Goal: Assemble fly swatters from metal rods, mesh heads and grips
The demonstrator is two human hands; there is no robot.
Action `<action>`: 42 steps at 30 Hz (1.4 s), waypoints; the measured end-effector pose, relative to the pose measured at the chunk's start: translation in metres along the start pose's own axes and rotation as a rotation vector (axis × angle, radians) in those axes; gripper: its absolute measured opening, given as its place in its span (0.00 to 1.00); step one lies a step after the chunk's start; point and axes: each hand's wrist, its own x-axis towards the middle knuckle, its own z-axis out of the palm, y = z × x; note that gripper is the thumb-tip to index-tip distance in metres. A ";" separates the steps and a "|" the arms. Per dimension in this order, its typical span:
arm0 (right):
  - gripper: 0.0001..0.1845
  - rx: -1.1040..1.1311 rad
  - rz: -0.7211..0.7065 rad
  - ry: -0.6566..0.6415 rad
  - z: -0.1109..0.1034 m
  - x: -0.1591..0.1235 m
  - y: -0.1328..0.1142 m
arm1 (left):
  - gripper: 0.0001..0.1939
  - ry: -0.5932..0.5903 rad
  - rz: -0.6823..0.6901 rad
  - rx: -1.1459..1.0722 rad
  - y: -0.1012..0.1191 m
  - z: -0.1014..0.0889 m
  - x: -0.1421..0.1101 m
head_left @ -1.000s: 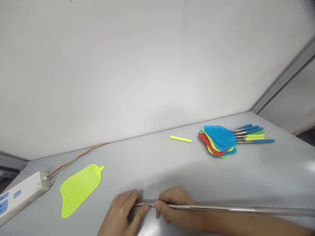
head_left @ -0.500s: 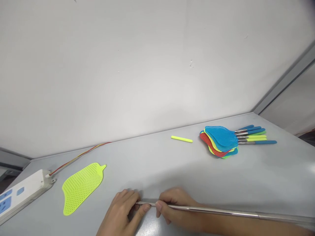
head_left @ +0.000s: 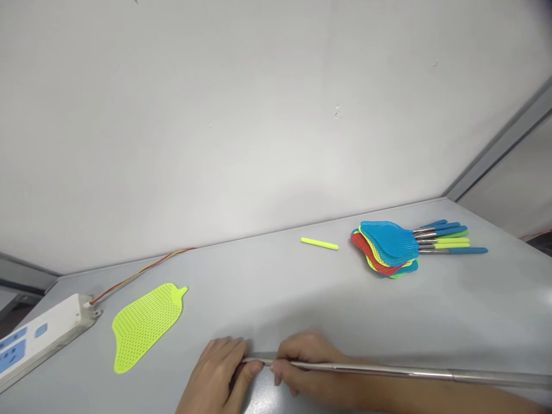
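A long telescopic metal rod [head_left: 397,371] lies across the front, its thin end to the left and its thicker sections running past the right edge of view. My left hand [head_left: 219,374] pinches the thin tip between thumb and fingers. Close beside it, my right hand [head_left: 304,365] grips the same rod, thumb against fingers, with the rod passing over my right forearm. To the left lies a yellow-green fly swatter head [head_left: 149,325], perforated, its short neck pointing right. A yellow-green handle sleeve [head_left: 319,244] rests alone farther back.
Several fly swatters [head_left: 388,244] with blue, red, yellow and green heads are stacked at the back right, handles pointing right. A white power strip [head_left: 47,336] with a red and yellow cable [head_left: 142,274] sits at the left. Behind the grey table [head_left: 259,287] rises a white wall [head_left: 267,115].
Both hands keep their grip on the rod, almost in place. The whole view has shifted slightly; the swatters, loose head and sleeve lie as before.
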 end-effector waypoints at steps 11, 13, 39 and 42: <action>0.15 0.004 0.064 -0.030 0.000 -0.001 -0.001 | 0.14 0.065 0.018 0.016 0.005 0.005 -0.003; 0.15 0.014 0.062 -0.020 0.000 -0.001 -0.001 | 0.14 0.066 0.024 0.024 0.004 0.007 -0.004; 0.16 -0.091 0.069 0.021 0.003 0.002 0.000 | 0.11 0.055 -0.005 -0.061 0.020 -0.004 0.001; 0.20 -0.138 0.037 0.002 0.004 0.005 0.005 | 0.09 0.035 -0.035 -0.091 0.020 -0.011 0.001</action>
